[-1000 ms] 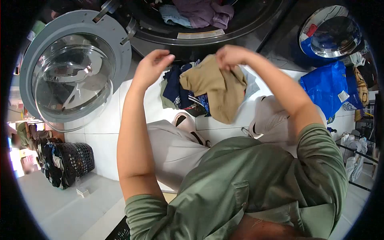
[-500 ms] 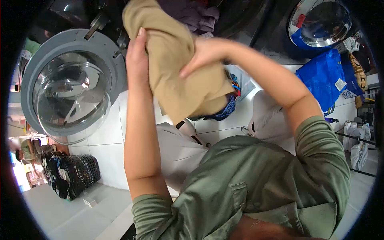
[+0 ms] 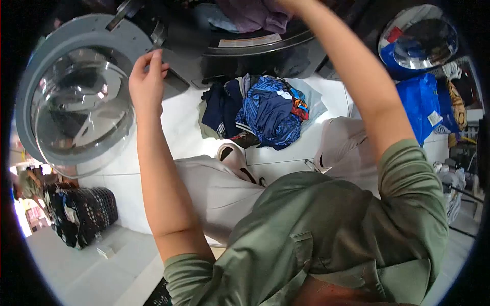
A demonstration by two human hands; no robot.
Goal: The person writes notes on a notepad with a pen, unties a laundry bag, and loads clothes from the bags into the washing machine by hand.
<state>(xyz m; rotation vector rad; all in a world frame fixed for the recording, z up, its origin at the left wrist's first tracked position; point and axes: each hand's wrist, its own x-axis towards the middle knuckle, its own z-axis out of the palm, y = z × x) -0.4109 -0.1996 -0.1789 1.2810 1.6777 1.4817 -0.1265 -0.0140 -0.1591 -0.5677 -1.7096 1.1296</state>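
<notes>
My left hand (image 3: pixel 147 81) is raised beside the open washer door (image 3: pixel 76 97), with loosely bent fingers apart and nothing in them. My right arm reaches up to the drum opening, and the heel of my right hand (image 3: pixel 292 4) shows at the top edge; its fingers are out of frame. Close to it, a purple garment (image 3: pixel 263 15) and a light blue cloth (image 3: pixel 220 19) lie inside the drum. Below the opening, a pile of clothes (image 3: pixel 270 112) rests on the floor, mostly dark blue patterned fabric, with navy and red-orange pieces.
A black perforated laundry basket (image 3: pixel 99 209) with clothes stands at the left. At the right are a blue bag (image 3: pixel 419 102) and another round machine door (image 3: pixel 421 38). My knees and feet flank the clothes pile on the white tiled floor (image 3: pixel 178 122).
The khaki garment that both hands held is no longer in view. My left hand has let go and moved left and down; my right hand has moved up to the drum. The floor pile is now uncovered.
</notes>
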